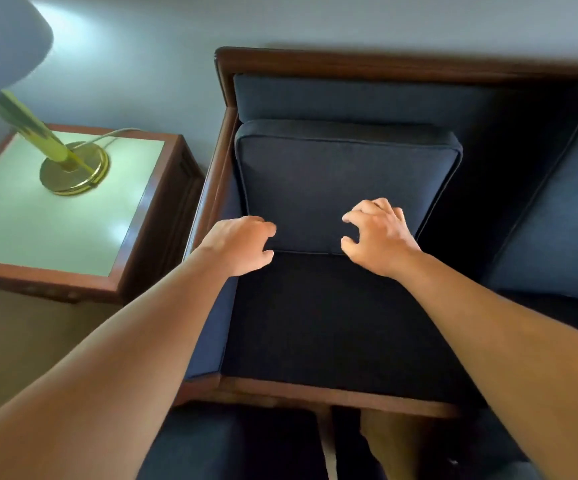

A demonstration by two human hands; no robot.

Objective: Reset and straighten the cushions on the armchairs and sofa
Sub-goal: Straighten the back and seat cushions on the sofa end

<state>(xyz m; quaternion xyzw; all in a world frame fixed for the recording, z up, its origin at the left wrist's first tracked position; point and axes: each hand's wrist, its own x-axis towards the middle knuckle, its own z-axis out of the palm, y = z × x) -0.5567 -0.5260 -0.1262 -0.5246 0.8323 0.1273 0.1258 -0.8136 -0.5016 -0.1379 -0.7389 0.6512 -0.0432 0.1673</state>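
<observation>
A dark blue back cushion [343, 174] leans upright against the padded back of a wood-framed sofa [350, 64], at its left end. Its lower edge meets the dark seat cushion [322, 327]. My left hand [242, 244] hovers at the cushion's lower left corner with fingers loosely curled, holding nothing. My right hand [377, 233] is at the lower right part of the cushion, fingers spread and bent like a claw, empty. Whether either hand touches the fabric is unclear. A second blue cushion [550, 216] lies tilted at the right.
A wooden side table [73, 216] with a pale top stands left of the sofa, carrying a brass lamp base [73, 173] and its white shade [3, 39]. A dark gap shows between the two cushions. Dark blue upholstery [228, 445] sits at the bottom edge.
</observation>
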